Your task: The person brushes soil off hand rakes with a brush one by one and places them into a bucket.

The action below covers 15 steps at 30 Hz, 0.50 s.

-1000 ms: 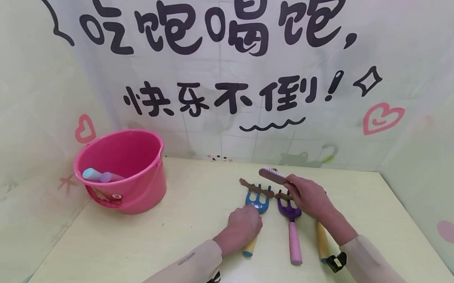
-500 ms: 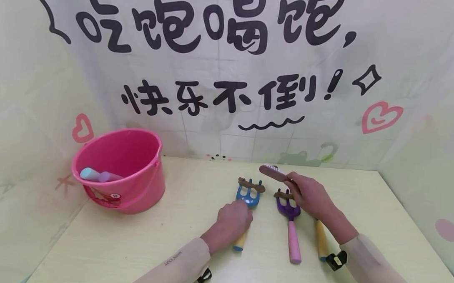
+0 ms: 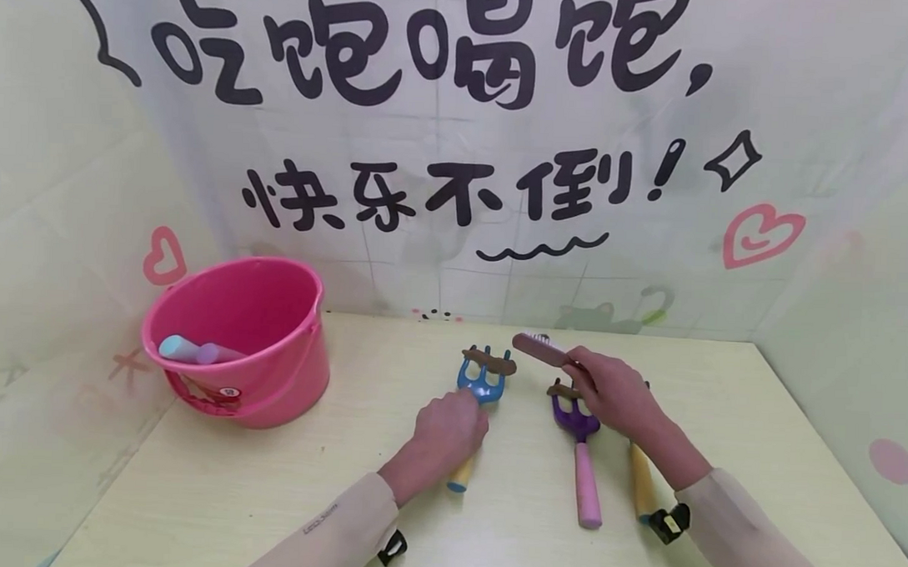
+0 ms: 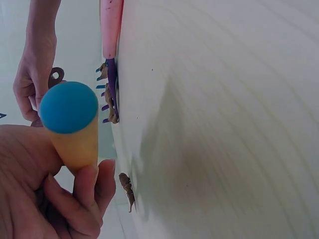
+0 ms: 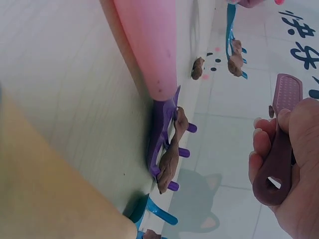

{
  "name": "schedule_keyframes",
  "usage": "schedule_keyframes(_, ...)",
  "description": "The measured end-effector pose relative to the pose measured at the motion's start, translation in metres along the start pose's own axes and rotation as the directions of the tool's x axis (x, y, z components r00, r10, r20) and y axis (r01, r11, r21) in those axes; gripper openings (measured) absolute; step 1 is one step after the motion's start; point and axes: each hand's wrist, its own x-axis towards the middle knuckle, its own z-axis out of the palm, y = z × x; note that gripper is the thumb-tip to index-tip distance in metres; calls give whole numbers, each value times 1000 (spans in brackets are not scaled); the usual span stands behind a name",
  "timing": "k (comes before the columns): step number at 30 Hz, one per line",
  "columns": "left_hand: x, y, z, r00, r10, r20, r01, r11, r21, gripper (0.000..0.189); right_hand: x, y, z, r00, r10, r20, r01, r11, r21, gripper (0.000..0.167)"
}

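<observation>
My left hand (image 3: 449, 429) grips the yellow handle (image 4: 79, 144) of a small garden fork with a blue head (image 3: 480, 390). A lump of brown clay-like stuff (image 3: 490, 361) lies across its tines, and the fork is raised off the table. In my right hand (image 3: 615, 392) is a brown brush (image 3: 540, 350) with pale bristles, held in the air. Below it on the table lies a purple garden fork (image 3: 575, 421) with a pink handle, brown stuff on its tines too. Farther right, my right hand and forearm partly hide another blue-headed tool with a yellow handle (image 3: 642, 484).
A pink bucket (image 3: 288, 386) stands at the left of the table, with a light-blue handle end (image 3: 178, 348) and a purple one (image 3: 209, 354) inside. Near the table's back lies a loose brown lump (image 5: 198, 68). Printed cloth walls enclose the back and sides.
My left hand has carried the blue fork leftward and slightly away from me, with the brown lump on its tines. My right hand and the brush have barely shifted.
</observation>
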Motion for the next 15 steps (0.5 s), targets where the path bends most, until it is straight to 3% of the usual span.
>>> schedule_keyframes(15,-5,-17,-2,997,14,-73,-14,1000,5,34,24,-34,34,993,-107,52,107,994,9,5)
